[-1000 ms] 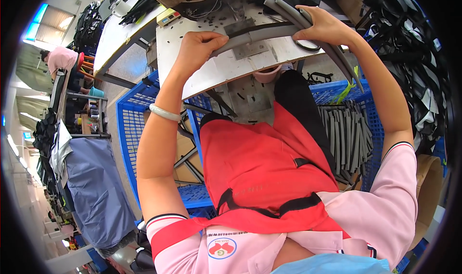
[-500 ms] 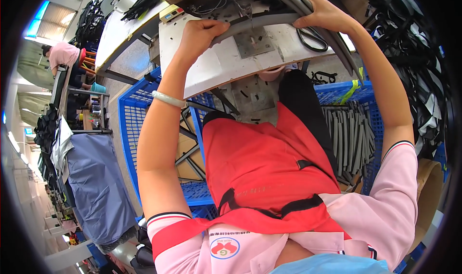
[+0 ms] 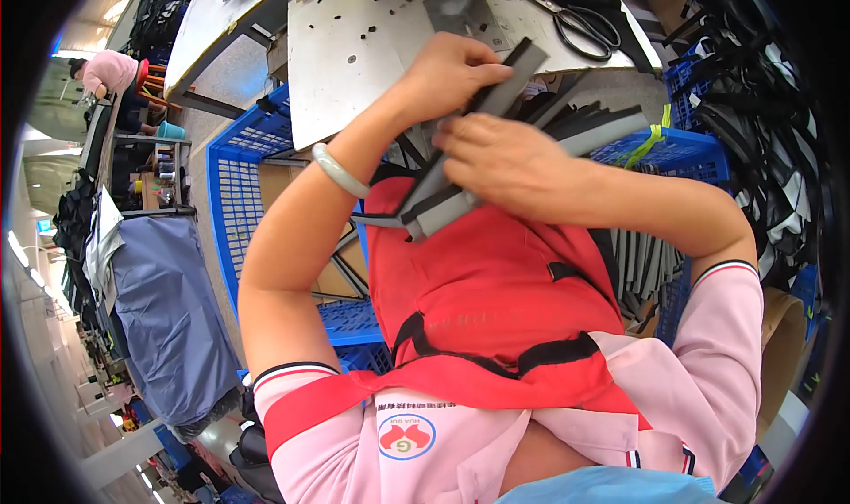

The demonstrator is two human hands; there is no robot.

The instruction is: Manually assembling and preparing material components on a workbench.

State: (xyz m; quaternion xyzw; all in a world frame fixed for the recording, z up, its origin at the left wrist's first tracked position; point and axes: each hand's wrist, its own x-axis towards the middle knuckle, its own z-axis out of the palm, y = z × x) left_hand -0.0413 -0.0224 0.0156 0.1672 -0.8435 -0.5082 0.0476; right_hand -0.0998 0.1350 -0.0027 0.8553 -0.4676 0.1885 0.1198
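Note:
Long grey strips with black edges (image 3: 443, 214) lie across my red-aproned lap and reach up to the right. My left hand (image 3: 450, 77), a pale bangle on its wrist, is closed with fingertips and thumb on a grey strip (image 3: 524, 65) slanting up toward the worktable. Just below it, my right hand (image 3: 509, 163) rests over the strips, its fingers at the slanting one. Motion smears those fingers, so their grip is unclear. The strips' middle parts are hidden under both hands.
On the white worktable (image 3: 345, 84) are black-handled scissors (image 3: 584, 30), a metal plate (image 3: 467, 15) and black scraps. A blue crate (image 3: 232, 212) stands at my left; another (image 3: 686, 150) at my right holds grey strips (image 3: 645, 265). Another person (image 3: 111, 70) works far left.
Both hands have come down from the worktable toward my lap and closer together. The grey strips came with them and now lie over the apron. The scissors show more fully.

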